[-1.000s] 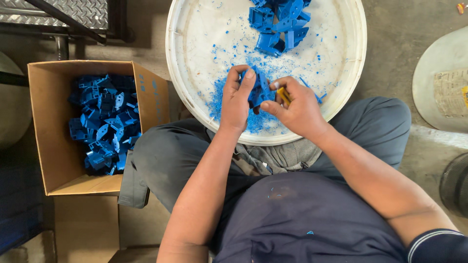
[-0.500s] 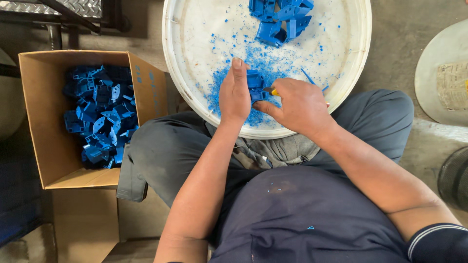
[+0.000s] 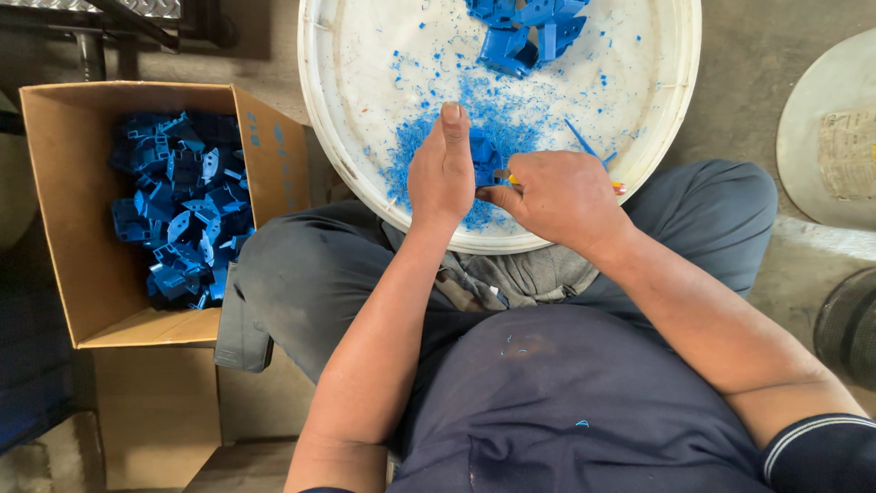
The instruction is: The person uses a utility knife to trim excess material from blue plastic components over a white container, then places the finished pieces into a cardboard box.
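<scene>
A round white tray (image 3: 347, 173) rests over the seated person's lap and serves as the landmark. To the left of it stands an open cardboard box (image 3: 64, 228) holding a heap of blue plastic parts (image 3: 178, 215). At the tray's far edge lies a smaller pile of blue pieces (image 3: 525, 32), cut off by the top of the picture. Blue shavings (image 3: 497, 114) are strewn across the tray's near half, thickest by the hands. To the right of the tray, a pale round lid (image 3: 826, 146) lies on the concrete floor, partly out of view.

The left hand (image 3: 441, 173) is over the tray's near rim, fingers curled around a small blue part (image 3: 481, 151), which is mostly hidden behind that hand. The right hand (image 3: 561, 196) is just beside it, its grip closed on a thin tool with a yellow handle (image 3: 514, 180); the tool's tip meets the blue part between the two hands, though its shape is hard to make out. A thin blue sliver (image 3: 581, 139) lies on the tray just beyond the right hand.
</scene>
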